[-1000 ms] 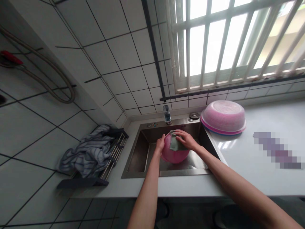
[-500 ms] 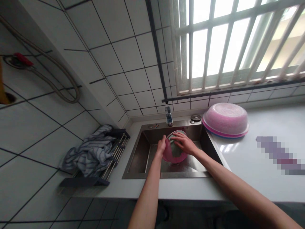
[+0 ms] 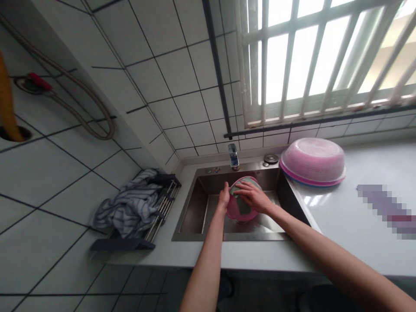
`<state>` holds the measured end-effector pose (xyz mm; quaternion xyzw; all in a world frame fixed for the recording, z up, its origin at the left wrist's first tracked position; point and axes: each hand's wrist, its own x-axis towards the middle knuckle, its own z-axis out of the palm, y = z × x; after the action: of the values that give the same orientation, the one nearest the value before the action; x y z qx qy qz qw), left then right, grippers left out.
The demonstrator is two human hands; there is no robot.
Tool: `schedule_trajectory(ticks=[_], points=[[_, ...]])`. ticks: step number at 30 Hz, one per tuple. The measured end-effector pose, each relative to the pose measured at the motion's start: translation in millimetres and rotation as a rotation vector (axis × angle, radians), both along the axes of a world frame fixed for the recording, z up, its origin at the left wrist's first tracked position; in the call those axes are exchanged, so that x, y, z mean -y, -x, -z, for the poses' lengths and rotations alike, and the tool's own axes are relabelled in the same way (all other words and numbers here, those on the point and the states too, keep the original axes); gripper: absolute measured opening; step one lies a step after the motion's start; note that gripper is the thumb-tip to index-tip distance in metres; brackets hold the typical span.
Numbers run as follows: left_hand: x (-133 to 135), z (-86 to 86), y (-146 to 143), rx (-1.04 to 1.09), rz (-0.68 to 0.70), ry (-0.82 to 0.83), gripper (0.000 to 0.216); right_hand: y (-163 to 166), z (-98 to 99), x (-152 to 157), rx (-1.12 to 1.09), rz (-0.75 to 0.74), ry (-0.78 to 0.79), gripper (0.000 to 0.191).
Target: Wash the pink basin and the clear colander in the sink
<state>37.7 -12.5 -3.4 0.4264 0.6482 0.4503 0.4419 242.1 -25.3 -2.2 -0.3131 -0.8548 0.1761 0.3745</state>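
Note:
A small pink mesh basket [image 3: 233, 211] is held tilted inside the steel sink. My left hand [image 3: 224, 197] is closed on its left rim, thumb upward. A pale green, cloth-like piece [image 3: 243, 206] lies against the inside of the basket and shows at the upper rim too. Over that piece lies my right hand [image 3: 253, 196], its fingers close together and pressing it against the basket. The undersides of the right fingers are hidden.
The sink [image 3: 198, 237] sits below a chrome faucet [image 3: 233, 156]. Right of it, an upturned pink basin [image 3: 313, 160] stands on the counter [image 3: 260, 255]. A striped cloth [image 3: 130, 206] lies on a metal rack [image 3: 162, 208] at left. A drain strainer [image 3: 271, 159] rests behind the sink.
My right fingers have come closer together and lie lower on the green piece. The basket has turned slightly in my left hand. The whole view has shifted a little.

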Motion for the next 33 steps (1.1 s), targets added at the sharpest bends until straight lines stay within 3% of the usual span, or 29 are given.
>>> schedule_trajectory(ticks=[4,6,9,14,17,22,25,29,33], points=[[1.1,-4.3,-2.6,-0.005,0.024,-0.015,0.099,-34.6,12.3,-30.3,-0.253,0.237,0.25,0.04],[-1.2,-6.4,-0.7,0.004,-0.008,-0.019,0.097,-36.9,14.4,-31.9,-0.284,0.263,0.248,0.04],[-5.4,-7.6,4.5,0.041,-0.06,-0.009,0.094,-17.2,9.9,-15.3,-0.195,0.226,0.101,0.043],[-3.2,-5.0,4.5,0.128,-0.083,0.019,0.088,11.7,-3.5,9.7,0.042,0.02,-0.084,0.049],[0.2,-4.1,-1.4,0.074,-0.044,0.0,0.088,-2.5,-1.4,-2.4,-0.012,-0.001,-0.035,0.042],[0.4,-6.6,-2.5,-0.039,-0.06,-0.02,0.09,-29.3,9.6,-21.7,-0.184,0.204,0.157,0.039],[-1.9,-7.9,2.4,-0.011,-0.055,0.008,0.089,-12.4,6.7,-6.5,-0.097,0.206,0.053,0.043],[-1.4,-9.2,3.5,0.025,-0.108,0.002,0.078,18.9,-3.1,15.4,0.086,0.006,-0.126,0.044],[2.7,-9.1,-3.2,0.022,-0.054,0.017,0.075,4.2,-2.4,1.0,0.012,0.018,-0.036,0.041]])
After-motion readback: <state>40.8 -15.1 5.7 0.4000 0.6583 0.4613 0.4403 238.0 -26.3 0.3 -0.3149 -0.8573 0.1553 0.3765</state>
